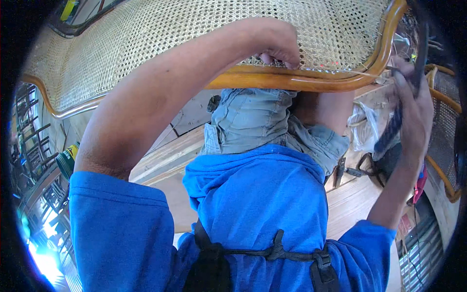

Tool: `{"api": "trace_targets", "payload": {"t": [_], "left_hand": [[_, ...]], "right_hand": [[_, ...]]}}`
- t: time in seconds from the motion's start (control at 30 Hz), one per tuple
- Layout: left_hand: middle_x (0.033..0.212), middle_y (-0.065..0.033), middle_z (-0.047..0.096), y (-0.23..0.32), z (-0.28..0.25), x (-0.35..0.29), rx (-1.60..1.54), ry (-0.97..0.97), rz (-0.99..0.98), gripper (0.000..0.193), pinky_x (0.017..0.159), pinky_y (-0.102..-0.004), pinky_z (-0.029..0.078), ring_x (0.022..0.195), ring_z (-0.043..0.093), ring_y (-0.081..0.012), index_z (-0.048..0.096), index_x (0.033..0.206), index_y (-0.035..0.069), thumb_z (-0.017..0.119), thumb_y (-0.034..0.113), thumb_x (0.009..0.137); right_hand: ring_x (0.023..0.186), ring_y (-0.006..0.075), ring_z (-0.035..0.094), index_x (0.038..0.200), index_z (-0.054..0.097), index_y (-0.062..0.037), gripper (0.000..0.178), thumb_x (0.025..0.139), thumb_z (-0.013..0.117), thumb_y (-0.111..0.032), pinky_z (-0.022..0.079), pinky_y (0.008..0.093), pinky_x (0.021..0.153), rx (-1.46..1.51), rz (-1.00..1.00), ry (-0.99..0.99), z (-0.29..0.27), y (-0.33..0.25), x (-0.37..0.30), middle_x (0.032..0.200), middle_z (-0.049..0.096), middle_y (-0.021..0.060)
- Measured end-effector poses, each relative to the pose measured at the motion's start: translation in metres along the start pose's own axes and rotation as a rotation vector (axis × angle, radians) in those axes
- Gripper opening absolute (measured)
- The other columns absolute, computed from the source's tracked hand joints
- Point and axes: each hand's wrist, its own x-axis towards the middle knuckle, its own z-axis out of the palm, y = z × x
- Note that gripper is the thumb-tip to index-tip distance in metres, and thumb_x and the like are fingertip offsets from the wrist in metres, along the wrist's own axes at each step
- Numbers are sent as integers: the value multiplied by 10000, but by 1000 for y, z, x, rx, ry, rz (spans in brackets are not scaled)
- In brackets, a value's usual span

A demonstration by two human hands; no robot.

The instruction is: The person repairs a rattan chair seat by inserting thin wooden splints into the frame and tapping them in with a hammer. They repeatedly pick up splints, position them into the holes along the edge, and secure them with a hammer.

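— Where's the woven cane panel (160, 36) from where you stand?
— Right in front of the person, with its near edge over their legs. A glossy orange-brown wooden frame (311, 85) borders it, dipping in a wave and curling up at the right corner.

— And the hands? What's the left hand (279, 41) up to?
— It's bent over the cane, just inside the frame. The fingers are curled in narrow, tips down at the weave. Whether they pinch anything, I can't tell; the back of the hand covers it.

— The right hand (413, 102)?
— Out past the frame's right corner, raised and blurred. A thin pale strand (360, 73) runs along the frame towards it, but I can't tell whether the fingers hold it. A long dark thing (391, 129) shows by that hand too; I can't make out what it is.

— What else is about?
— Another cane-and-wood piece (445, 92) at the far right, a clear plastic bag (364, 131) near the person's right leg, and wooden boards (355, 199) below. Over on the left there's a green container (65, 163) with a yellow patch. The person wears a blue shirt (258, 194), with a dark strap (292, 255) across the chest, and grey shorts (253, 117).
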Motion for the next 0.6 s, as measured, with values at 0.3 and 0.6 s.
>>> {"api": "trace_targets", "payload": {"t": [0.3, 0.6], "left_hand": [[770, -125, 617, -17, 26, -17, -89, 319, 254, 248, 668, -346, 466, 746, 603, -223, 625, 909, 22, 611, 188, 725], [840, -143, 628, -16, 52, -14, -36, 571, 442, 186, 736, -383, 490, 796, 612, -314, 650, 901, 47, 572, 182, 800]], "right_hand": [[448, 42, 441, 905, 513, -50, 160, 844, 630, -142, 325, 193, 404, 275, 335, -322, 6, 7, -59, 584, 463, -33], [443, 42, 438, 883, 511, -52, 159, 845, 634, -144, 328, 196, 402, 322, 337, -294, 23, 18, -61, 572, 468, -35]]}}
